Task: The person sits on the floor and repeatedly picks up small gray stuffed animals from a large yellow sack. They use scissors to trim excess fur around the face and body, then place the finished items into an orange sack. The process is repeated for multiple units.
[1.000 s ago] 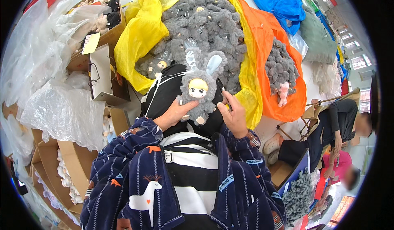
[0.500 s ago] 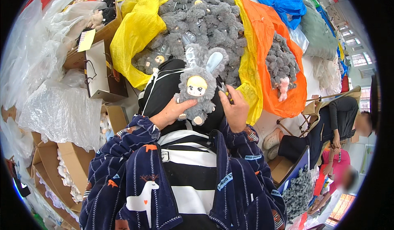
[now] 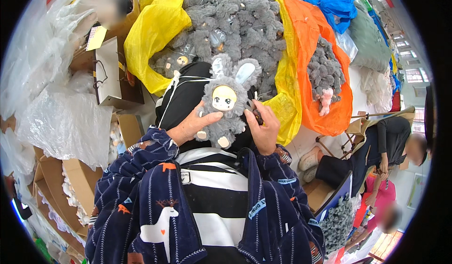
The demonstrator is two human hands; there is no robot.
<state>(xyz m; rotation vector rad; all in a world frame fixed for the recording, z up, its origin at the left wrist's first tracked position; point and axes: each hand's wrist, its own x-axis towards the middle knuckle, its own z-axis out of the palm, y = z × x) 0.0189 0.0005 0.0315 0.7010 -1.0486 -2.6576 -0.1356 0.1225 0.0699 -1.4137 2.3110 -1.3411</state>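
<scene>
A grey plush rabbit doll [image 3: 225,99] with a pale yellow face and light blue inner ears sits upright over my lap. My left hand [image 3: 190,126] grips its side, the thumb lying across the front of its body. On the doll's other side, my right hand [image 3: 264,128] is closed around a small dark tool [image 3: 258,116] that looks like thread snips, mostly hidden by the fingers. The right thumb is close to the doll's side; I cannot tell whether it touches. Just beyond lies a heap of similar grey plush dolls [image 3: 235,26] in a yellow sack [image 3: 153,33].
An orange sack [image 3: 292,24] with more grey plush stands to the right. Cardboard boxes [image 3: 77,181] and clear plastic bags [image 3: 66,127] crowd the left. A person in dark clothes [image 3: 391,137] sits at far right. Another hand, blurred [image 3: 112,12], reaches in at upper left.
My right hand has turned and come slightly nearer the doll's side, leaving the tool less visible. The doll stays in my left hand. A blurred shape has appeared over the upper-left box.
</scene>
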